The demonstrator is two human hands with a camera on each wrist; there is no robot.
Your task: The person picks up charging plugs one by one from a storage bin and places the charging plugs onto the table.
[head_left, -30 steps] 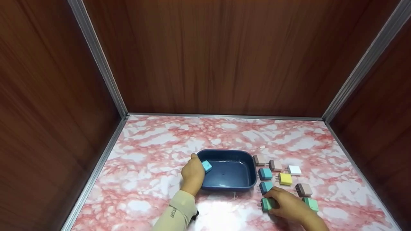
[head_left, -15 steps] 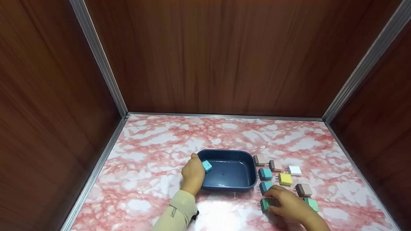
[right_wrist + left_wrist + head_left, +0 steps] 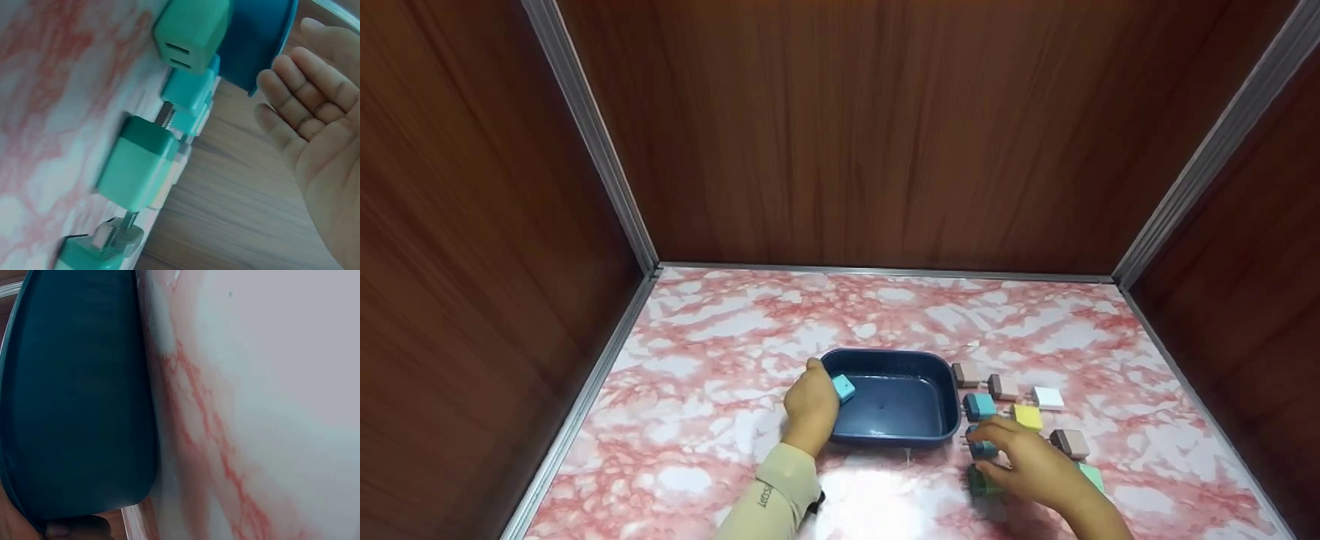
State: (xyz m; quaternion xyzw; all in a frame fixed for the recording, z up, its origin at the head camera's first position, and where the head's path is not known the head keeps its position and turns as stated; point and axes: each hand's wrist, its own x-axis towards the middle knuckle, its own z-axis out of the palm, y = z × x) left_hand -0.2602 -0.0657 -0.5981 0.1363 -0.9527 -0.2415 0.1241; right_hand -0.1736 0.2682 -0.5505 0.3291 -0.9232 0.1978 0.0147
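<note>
A dark blue plastic bin (image 3: 885, 409) stands on the table, its near side filling much of the left wrist view. My left hand (image 3: 811, 403) grips its left rim. Inside, beside that hand, lies a light blue charger plug (image 3: 844, 388). My right hand (image 3: 1031, 465) hovers over the plugs on the right, fingers relaxed and holding nothing; its bare palm shows in the right wrist view. Under its fingertips are a teal-blue plug (image 3: 982, 448) and a green plug (image 3: 984, 484), both partly hidden. A mint green plug (image 3: 1090, 475) peeks out behind the wrist.
Right of the bin lie more plugs: a teal-blue one (image 3: 979, 406), a yellow one (image 3: 1026, 418), a white one (image 3: 1048, 398) and several pinkish-brown ones (image 3: 1070, 444). Brown wood-look panels (image 3: 870, 135) wall in the marbled red-and-white table (image 3: 720, 322).
My right hand has let go of the green plug and moved up and slightly farther forward, toward the teal-blue plug. My left hand and the bin have stayed in place.
</note>
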